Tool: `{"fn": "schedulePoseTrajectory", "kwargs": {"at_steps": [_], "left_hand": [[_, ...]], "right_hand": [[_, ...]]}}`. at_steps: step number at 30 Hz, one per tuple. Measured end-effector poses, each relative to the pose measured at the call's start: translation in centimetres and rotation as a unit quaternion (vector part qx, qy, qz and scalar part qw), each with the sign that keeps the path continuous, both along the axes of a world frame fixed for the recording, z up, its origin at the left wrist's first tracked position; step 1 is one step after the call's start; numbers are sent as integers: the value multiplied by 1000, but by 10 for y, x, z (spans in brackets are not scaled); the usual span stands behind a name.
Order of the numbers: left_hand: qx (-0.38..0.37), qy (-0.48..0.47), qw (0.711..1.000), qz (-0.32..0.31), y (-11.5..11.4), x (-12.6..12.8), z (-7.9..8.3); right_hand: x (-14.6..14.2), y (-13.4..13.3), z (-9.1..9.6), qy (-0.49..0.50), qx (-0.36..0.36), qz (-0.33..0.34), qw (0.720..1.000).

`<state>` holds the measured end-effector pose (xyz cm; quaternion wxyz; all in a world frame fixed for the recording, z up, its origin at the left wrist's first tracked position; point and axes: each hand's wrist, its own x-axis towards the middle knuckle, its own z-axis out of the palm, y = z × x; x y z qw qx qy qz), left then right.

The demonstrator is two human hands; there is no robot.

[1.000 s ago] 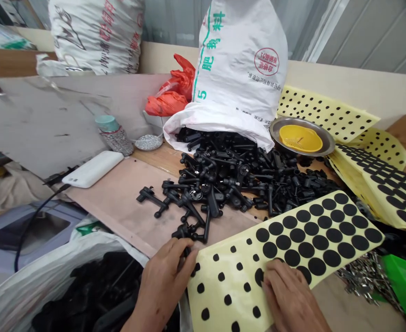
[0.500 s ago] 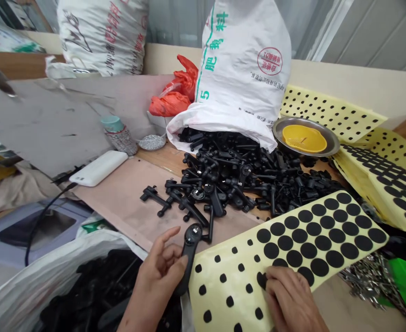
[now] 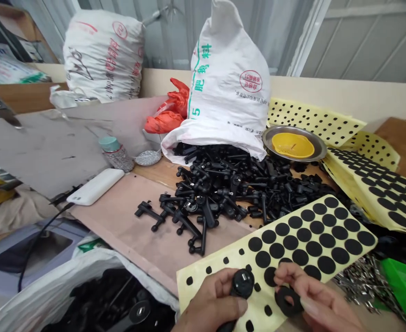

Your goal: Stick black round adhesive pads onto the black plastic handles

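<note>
Your left fingers [image 3: 236, 304] close around a black handle [image 3: 243, 282] above the yellow sheet [image 3: 199, 286]; your right fingers [image 3: 305, 283] pinch a black ring [image 3: 288, 306] just beside it. Beyond, black parts [image 3: 210, 177] spill from a white sack [image 3: 227, 92] over the wooden counter [image 3: 147, 173] and its pinkish board [image 3: 116, 216]. A metal bowl [image 3: 321, 151] sits right of the sack, and grey panelling [image 3: 369, 46] backs the room.

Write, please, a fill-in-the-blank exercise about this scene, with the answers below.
The left hand holds a part coloured ____.
The right hand holds a black ring with a ____ in its middle.
The tray near the picture's right edge is coloured ____.
Inside the metal bowl sits a smaller bowl coloured ____.

Missing words: black; hole; green; yellow.
</note>
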<state>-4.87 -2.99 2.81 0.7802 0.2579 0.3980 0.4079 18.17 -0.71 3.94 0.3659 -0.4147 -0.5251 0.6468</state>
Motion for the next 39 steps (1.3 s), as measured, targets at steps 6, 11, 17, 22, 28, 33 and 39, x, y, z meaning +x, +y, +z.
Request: {"fn": "schedulePoseTrajectory", "kwargs": {"at_steps": [6,11,17,22,28,33,39], "left_hand": [[20,116,992,-53,9,17,10],[41,108,991,-68,11,20,17],[67,120,987,-78,9,19,21],[67,107,989,-77,9,20,28],[55,103,991,-72,10,21,29],[49,96,992,-59,8,20,26],[63,98,990,-79,8,14,14]], "right_hand": [[-17,-2,6,46,-62,11,997],[-26,0,5,68,-56,24,996],[-28,1,6,74,-57,36,995],[-30,1,6,71,-57,37,995],[-33,4,6,75,-67,37,994],[-34,5,5,75,-66,36,994],[-36,2,10,63,-94,14,993]]}}
